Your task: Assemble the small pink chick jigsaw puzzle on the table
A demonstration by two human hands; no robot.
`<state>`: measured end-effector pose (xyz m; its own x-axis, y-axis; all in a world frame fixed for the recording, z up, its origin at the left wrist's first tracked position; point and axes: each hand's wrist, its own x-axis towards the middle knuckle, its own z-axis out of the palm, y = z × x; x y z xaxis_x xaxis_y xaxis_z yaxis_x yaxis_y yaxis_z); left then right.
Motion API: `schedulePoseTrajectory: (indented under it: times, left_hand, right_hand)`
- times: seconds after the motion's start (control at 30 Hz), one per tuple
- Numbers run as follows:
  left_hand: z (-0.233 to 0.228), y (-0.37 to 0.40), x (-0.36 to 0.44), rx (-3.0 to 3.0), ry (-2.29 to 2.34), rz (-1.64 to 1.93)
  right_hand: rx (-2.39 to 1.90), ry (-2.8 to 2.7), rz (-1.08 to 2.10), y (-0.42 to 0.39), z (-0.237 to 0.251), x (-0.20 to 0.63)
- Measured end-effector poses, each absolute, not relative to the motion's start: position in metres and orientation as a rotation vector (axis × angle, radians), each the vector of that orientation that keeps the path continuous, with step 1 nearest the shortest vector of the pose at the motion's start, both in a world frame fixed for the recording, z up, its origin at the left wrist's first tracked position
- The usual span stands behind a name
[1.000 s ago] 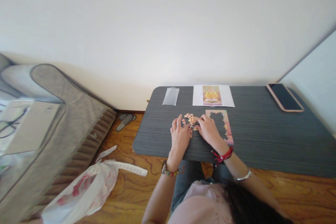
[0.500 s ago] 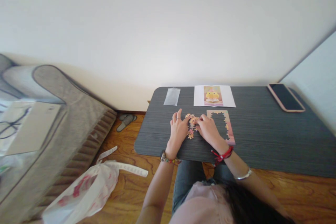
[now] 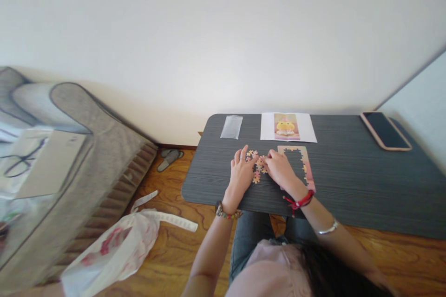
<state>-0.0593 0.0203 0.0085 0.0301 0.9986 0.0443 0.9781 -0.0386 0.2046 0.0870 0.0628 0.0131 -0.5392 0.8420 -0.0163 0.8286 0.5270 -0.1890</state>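
Table matt dark woodgrain; floor glossy wood; bag thin plastic.

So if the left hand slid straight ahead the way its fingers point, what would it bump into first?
Probably the loose puzzle pieces right at the left hand's fingertips. Further on lies the printed reference picture, though the flat view makes the exact line uncertain.

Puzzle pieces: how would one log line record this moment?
left hand: on loose puzzle pieces | right hand: sorting them | puzzle frame: beside
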Motion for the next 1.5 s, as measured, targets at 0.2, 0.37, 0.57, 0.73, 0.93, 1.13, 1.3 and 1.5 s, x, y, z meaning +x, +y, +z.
schedulePoseTrajectory:
  times: [0.2,0.37,0.57,0.73,0.93,1.13,1.3,1.5]
  left_hand:
    - [0.007,0.019,-0.057,2.118,2.196,0.280]
    - [0.008,0.008,-0.043,2.175,2.111,0.350]
    - [0.009,0.002,-0.035,2.135,2.167,0.306]
    - [0.005,0.006,-0.034,2.174,2.186,0.316]
    - [0.001,0.012,-0.032,2.135,2.242,0.254]
    - [0.002,0.008,-0.030,2.191,2.176,0.288]
    - [-0.002,0.009,-0.027,2.194,2.195,0.269]
    - [0.004,0.001,-0.033,2.160,2.272,0.287]
  right_hand:
    - [-1.557,-2.641,0.248,0.057,0.009,0.102]
    - [-1.521,-2.615,0.266,0.076,0.004,0.106]
    - [-1.432,-2.639,0.361,0.097,0.004,0.104]
    - [-1.404,-2.582,0.422,0.114,0.005,0.099]
    - [-1.393,-2.598,0.435,0.117,0.005,0.108]
    - [-1.339,-2.633,0.366,0.101,-0.002,0.121]
    - [-1.317,-2.614,0.310,0.106,-0.009,0.110]
    - [-1.342,-2.543,0.288,0.100,-0.001,0.124]
